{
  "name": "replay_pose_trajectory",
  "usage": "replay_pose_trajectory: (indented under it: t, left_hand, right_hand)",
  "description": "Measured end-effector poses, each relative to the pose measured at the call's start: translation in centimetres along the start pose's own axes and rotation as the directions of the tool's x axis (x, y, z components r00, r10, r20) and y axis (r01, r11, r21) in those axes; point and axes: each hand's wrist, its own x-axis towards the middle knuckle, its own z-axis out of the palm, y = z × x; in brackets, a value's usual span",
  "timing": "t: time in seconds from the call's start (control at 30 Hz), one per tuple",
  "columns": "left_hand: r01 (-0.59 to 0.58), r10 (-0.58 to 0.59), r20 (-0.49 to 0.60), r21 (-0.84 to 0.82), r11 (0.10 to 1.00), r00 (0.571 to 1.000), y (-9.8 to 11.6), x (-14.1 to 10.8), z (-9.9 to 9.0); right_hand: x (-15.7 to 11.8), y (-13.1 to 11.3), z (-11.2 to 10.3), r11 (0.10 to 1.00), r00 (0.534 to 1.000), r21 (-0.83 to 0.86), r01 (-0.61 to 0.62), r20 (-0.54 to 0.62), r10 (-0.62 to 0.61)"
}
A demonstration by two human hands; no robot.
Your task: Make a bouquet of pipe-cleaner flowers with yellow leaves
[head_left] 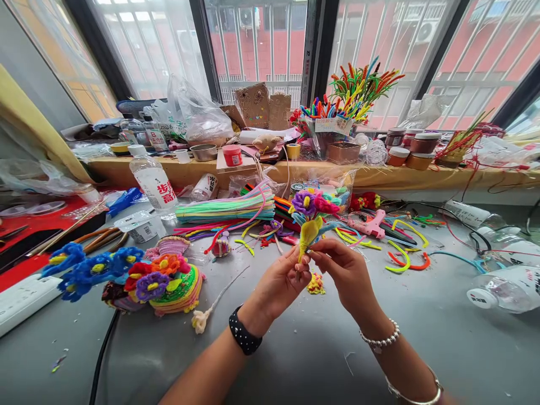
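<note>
A small bouquet of fuzzy pipe-cleaner flowers (311, 229) stands upright above the table, with purple and magenta blooms on top, blue pieces at the sides and a yellow piece in front. My left hand (282, 284) is closed round its lower stem. From the right, my right hand (342, 270) pinches at the base of the yellow piece, close to the left fingertips; any small part between its fingers is hidden. Behind the hands lies a little yellow and red clump (315, 284) on the grey table (304, 354).
Finished flower pieces (169, 287) and a cream flower (201, 320) lie left. Pipe-cleaner bundles (228, 208), a pink glue gun (371, 225) and a standing bottle (152, 180) are behind. Plastic bottles (506, 289) lie right. A crowded ledge (189, 171) runs below the windows.
</note>
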Motion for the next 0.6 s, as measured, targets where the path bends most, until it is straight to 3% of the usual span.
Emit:
replay_pose_trajectory:
  t: [0.4, 0.6]
  left_hand:
    - [-0.038, 0.032, 0.091, 0.060, 0.998, 0.995, -0.3, 0.2, -0.3]
    - [-0.109, 0.091, 0.106, 0.173, 0.979, 0.990, -0.3, 0.4, -0.5]
  right_hand:
    - [0.3, -0.9, -0.9, 0.981, 0.998, -0.195, 0.005, 0.066, 0.008]
    - [0.2, -0.7, -0.8, 0.995, 0.996, -0.082, -0.064, 0.060, 0.069]
